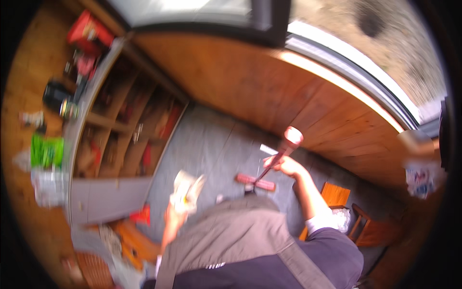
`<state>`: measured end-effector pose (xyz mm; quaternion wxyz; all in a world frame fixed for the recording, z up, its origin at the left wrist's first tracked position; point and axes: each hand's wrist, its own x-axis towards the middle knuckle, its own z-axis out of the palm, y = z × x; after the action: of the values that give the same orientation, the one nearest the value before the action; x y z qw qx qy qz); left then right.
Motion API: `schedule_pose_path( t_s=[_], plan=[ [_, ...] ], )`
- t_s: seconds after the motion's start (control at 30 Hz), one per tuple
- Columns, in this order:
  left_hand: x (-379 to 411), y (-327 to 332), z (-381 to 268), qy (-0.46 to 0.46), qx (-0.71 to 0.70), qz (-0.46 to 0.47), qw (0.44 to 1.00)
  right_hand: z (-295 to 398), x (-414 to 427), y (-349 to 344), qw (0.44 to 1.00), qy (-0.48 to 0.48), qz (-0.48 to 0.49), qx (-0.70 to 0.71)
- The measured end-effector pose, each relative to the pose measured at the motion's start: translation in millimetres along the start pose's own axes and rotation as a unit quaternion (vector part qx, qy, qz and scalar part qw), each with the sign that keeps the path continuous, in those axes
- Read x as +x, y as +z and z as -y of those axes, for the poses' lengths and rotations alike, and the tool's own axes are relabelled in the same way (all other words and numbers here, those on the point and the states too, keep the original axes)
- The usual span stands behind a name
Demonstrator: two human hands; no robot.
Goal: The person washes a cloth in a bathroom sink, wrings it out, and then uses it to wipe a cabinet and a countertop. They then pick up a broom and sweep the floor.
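My right hand [287,166] grips the dark red handle of a long-handled floor tool [277,157], which slants down to a reddish, bar-shaped head [255,181] on the grey floor. Its upper end, bright with glare, points up and to the right. Crumpled pale cloth or paper [187,188] is held in my left hand [175,216], left of the tool's head. A small white strip [268,149] lies on the floor beyond my right hand. Motion blur hides the fingers' details.
A cabinet [114,198] with open compartments stands on the left, with bags and a jar on its top. Wooden wall panelling [234,79] runs below a window frame [346,68] ahead. At the right are a wooden stool [335,194], a plastic bag [341,219] and a wooden chair [375,231].
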<state>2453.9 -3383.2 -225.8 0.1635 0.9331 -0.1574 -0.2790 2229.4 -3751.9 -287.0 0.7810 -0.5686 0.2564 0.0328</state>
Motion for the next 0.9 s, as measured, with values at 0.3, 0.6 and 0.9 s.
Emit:
schedule_pose_path(
  t_s=[0.3,0.6,0.9],
  plan=[
    [-8.8,19.9,14.5,-0.128,0.069,0.004,0.989,-36.1,-31.4,79.7,0.907,0.213,0.01,-0.363],
    [-3.3,29.0,84.3,-0.101,-0.021,0.006,0.995,-79.2,23.0,45.9,0.931,-0.107,0.328,-0.12],
    [-13.3,53.7,182.0,-0.186,-0.074,-0.023,0.98,61.4,130.0,185.8,0.907,0.403,-0.016,-0.12]
  ],
)
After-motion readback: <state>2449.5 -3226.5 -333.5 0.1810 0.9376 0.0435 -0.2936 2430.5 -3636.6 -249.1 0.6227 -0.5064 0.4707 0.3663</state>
